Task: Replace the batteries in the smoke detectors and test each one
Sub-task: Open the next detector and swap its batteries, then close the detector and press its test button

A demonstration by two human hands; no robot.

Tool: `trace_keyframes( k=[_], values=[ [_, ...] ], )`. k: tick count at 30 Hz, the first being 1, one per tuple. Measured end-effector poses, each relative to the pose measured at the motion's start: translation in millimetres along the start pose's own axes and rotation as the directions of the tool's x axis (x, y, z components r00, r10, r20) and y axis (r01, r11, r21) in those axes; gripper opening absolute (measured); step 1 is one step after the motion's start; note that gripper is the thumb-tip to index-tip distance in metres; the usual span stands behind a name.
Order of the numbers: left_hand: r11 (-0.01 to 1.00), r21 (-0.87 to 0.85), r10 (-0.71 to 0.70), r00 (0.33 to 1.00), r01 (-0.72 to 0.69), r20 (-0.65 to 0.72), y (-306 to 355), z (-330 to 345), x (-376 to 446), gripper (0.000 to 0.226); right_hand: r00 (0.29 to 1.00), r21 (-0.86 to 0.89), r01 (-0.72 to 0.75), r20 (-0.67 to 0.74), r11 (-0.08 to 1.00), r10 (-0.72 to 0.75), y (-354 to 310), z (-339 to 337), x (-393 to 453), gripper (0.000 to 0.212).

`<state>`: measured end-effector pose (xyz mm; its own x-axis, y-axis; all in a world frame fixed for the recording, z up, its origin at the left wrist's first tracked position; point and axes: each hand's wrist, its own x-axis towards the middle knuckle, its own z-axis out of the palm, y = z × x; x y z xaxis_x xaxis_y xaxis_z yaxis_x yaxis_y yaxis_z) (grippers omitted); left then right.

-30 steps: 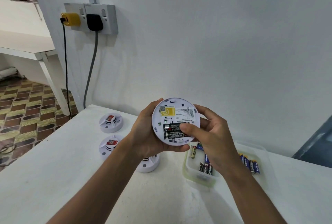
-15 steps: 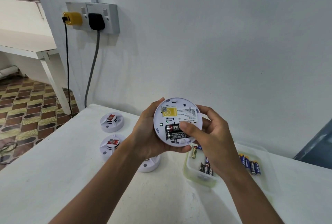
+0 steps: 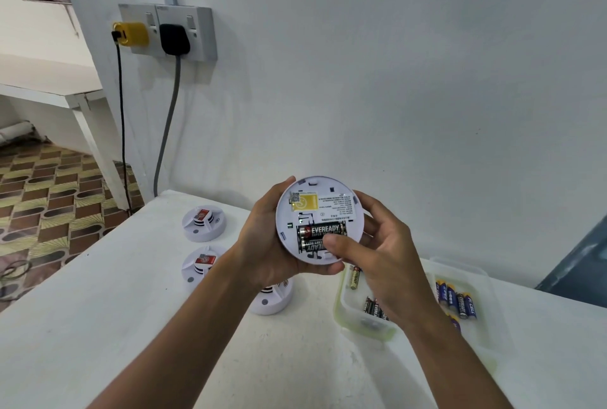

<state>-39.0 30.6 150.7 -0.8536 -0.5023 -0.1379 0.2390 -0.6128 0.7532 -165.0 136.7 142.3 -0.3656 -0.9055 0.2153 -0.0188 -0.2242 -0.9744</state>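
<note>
The right hand (image 3: pixel 381 264) has moved a little since a moment ago. Its thumb (image 3: pixel 341 244) sat on the top battery before, and now it has slid down onto the right end of the bottom battery (image 3: pixel 312 246). The top battery (image 3: pixel 323 230) now shows its whole label. I think both black batteries are being pushed into place, so this smoke detector (image 3: pixel 320 219) is almost ready to close and test.

The smoke detector is held up in the air over the tabletop (image 3: pixel 98 326), with its open back facing the person. The left hand (image 3: pixel 262 244) has it in a firm grip, with fingers curled behind it and the thumb on its left edge. The right hand reaches in from the right. Its fingers curl round the right rim while the thumb presses, so its grip is on the detector too.

Three more smoke detectors sit on the tabletop: one far (image 3: pixel 204 223), one closer (image 3: pixel 202 265), and one (image 3: pixel 272 298) partly hidden under the left hand. A clear box (image 3: pixel 345 310) with spare batteries (image 3: pixel 374 307) sits below the right hand. Blue batteries (image 3: pixel 456 298) lie in a tray (image 3: pixel 483 336) just beside it.
</note>
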Motion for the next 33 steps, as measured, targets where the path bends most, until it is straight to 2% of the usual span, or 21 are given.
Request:
trace_keyframes(
  k=[6, 10, 14, 16, 19, 21, 23, 25, 26, 29, 31, 33],
  values=[
    [1.000, -0.005, -0.005, 0.999, 0.005, -0.042, -2, -10, 0, 0.057, 0.999, 0.000, -0.035, -0.004, 0.999, 0.035, 3, 7, 1, 0.060],
    [1.000, -0.027, 0.000, 0.994, -0.003, -0.110, 6, -30, -2, 0.063, 0.991, 0.033, -0.110, 0.080, 0.993, 0.107, 5, 18, 15, 0.053],
    [0.995, -0.073, 0.047, 0.963, -0.068, -0.265, 23, -70, -11, 0.060, 0.970, 0.058, -0.233, -0.061, 0.971, 0.236, 21, 32, 54, 0.033],
    [0.991, -0.090, 0.069, 0.943, -0.103, -0.324, 34, -91, -14, 0.057, 0.961, -0.007, -0.252, -0.122, 0.968, 0.249, 36, 40, 78, 0.030],
    [0.973, -0.169, 0.083, 0.917, -0.160, -0.391, 48, -124, -17, 0.053, 0.967, -0.275, -0.247, -0.127, 0.929, 0.220, 72, 59, 115, 0.031],
    [0.957, -0.218, 0.089, 0.908, -0.192, -0.410, 57, -145, -18, 0.053, 0.977, -0.508, -0.206, -0.057, 0.836, 0.206, 99, 77, 138, 0.030],
    [0.948, -0.245, 0.088, 0.905, -0.205, -0.417, 61, -164, -19, 0.053, 0.962, -0.724, -0.157, 0.041, 0.672, 0.268, 127, 94, 155, 0.030],
    [0.942, -0.264, 0.083, 0.907, -0.207, -0.413, 62, -180, -20, 0.053, 0.932, -0.860, -0.129, 0.064, 0.493, 0.356, 151, 106, 165, 0.019],
    [0.939, -0.273, 0.085, 0.910, -0.209, -0.405, 62, -186, -20, 0.054, 0.923, -0.900, -0.117, 0.058, 0.421, 0.380, 158, 111, 167, 0.014],
    [0.935, -0.280, 0.103, 0.920, -0.219, -0.379, 63, -203, -24, 0.053, 0.916, -0.956, -0.121, -0.004, 0.266, 0.402, 173, 126, 171, 0.035],
    [0.940, -0.268, 0.109, 0.928, -0.213, -0.355, 65, -211, -26, 0.053, 0.932, -0.968, -0.134, -0.050, 0.211, 0.360, 174, 134, 170, 0.042],
    [0.947, -0.253, 0.105, 0.936, -0.197, -0.335, 66, -216, -29, 0.058, 0.944, -0.969, -0.136, -0.064, 0.205, 0.324, 173, 139, 169, 0.037]
  ],
)
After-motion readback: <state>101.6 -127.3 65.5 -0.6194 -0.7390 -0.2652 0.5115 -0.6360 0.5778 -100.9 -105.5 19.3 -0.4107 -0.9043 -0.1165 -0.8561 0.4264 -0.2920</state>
